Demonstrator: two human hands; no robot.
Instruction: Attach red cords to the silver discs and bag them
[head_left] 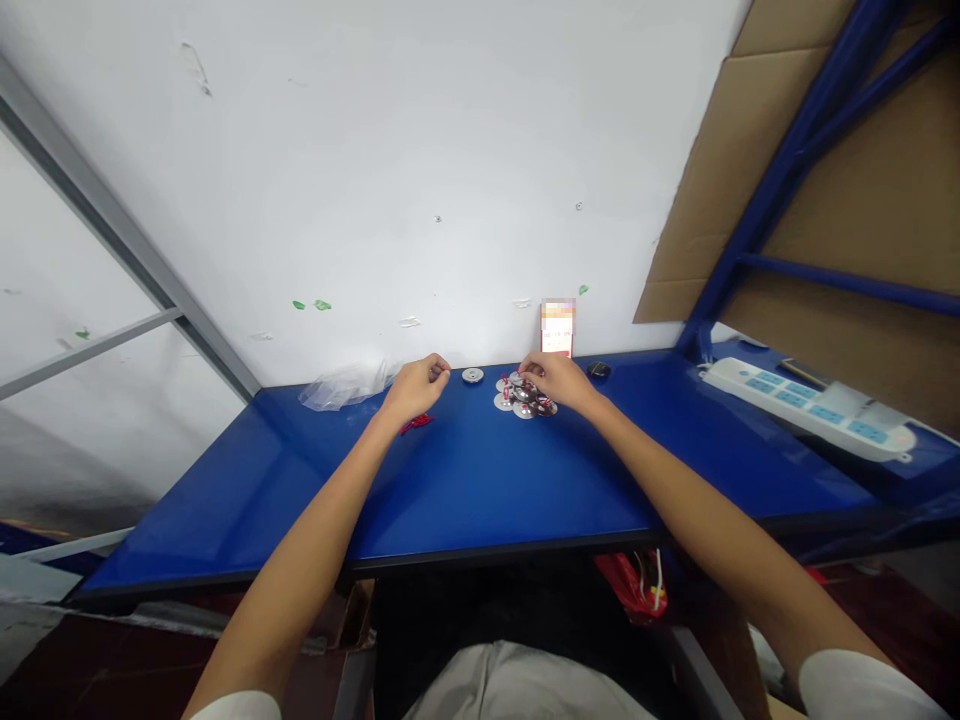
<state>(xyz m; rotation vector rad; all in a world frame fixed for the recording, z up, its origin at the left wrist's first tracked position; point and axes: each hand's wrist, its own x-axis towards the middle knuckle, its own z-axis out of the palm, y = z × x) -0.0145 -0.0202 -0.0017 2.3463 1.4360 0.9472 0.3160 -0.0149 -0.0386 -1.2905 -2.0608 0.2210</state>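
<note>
Both arms (334,510) stretch forward over the table (480,490), angled inward. The left hand (412,385) curls beside the red strings (417,423), thumb and index finger drawn together; whether it holds anything, I cannot tell. The right hand (562,380) arches down, fingertips at the pile of discs (525,396); its grip is unclear. A lone disc (472,375) lies between the hands.

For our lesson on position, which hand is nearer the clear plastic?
Left. The left hand is beside the right end of the clear plastic; the right hand is farther right, at the pile of discs.
</note>
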